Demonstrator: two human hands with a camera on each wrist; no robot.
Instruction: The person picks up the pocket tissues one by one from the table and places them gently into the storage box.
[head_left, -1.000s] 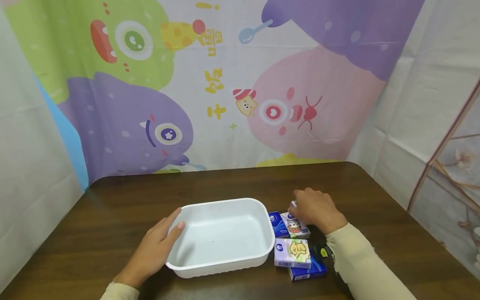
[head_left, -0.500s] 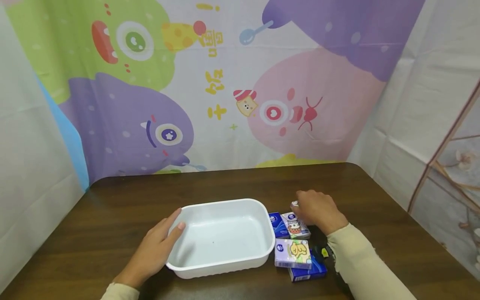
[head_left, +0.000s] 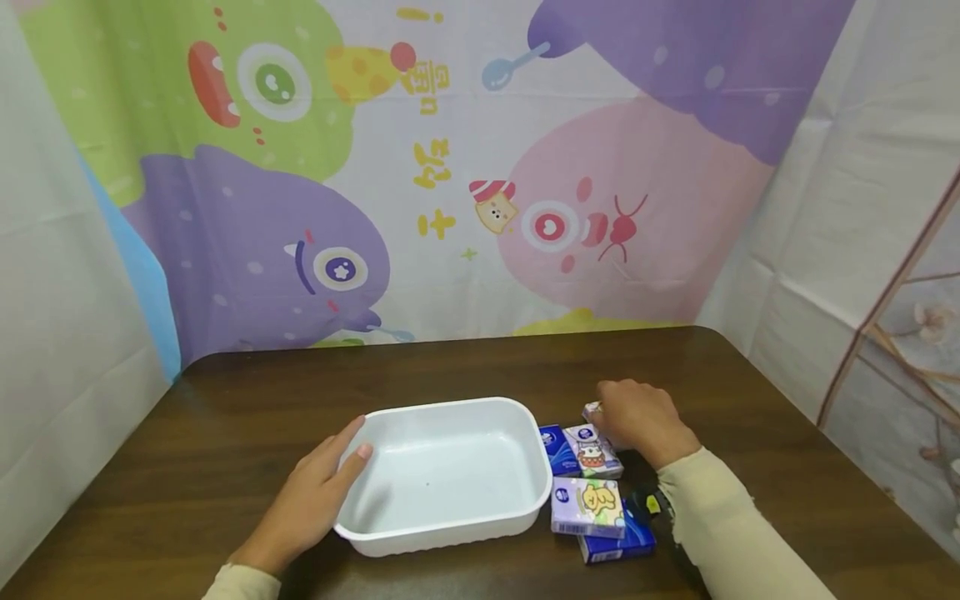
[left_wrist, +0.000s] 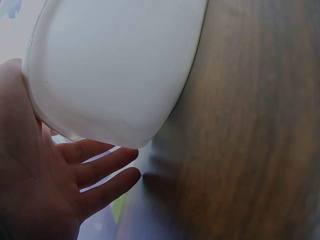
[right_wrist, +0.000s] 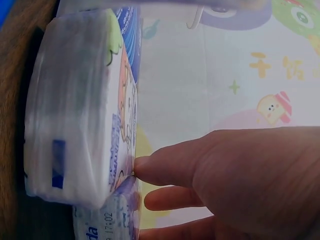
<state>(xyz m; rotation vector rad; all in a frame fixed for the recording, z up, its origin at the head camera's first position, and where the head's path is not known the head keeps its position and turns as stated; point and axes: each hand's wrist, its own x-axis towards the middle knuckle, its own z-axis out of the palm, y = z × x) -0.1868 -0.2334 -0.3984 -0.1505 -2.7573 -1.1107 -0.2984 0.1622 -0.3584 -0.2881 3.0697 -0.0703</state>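
Your white basin [head_left: 450, 533] stands upright on the desk [head_left: 465, 367], its floor in plain view with one small dark speck [head_left: 427, 483] on it. All five packs you are working with lie outside it, to its right. A blue pack [head_left: 558, 454] sits just beside the basin, with a cartoon-animal pack [head_left: 590, 454] to its right. Nearer you, a purple bear pack [head_left: 587, 504] rests partly on top of a second blue pack [head_left: 633, 542]. The farthest, a pale pack [head_left: 591, 410], lies partly hidden by your right hand [head_left: 645, 421].

Your left hand [head_left: 311, 487] is at the basin's left end, thumb over the rim, the other fingers [left_wrist: 112, 189] straight and spread outside. Your right fingers are at the pale pack; whether they grip it, you cannot tell from these views.

Compared with a second ago, your right hand has eased slightly to the right, baring more of the pale pack. The basin, your left hand and the other packs keep their places.
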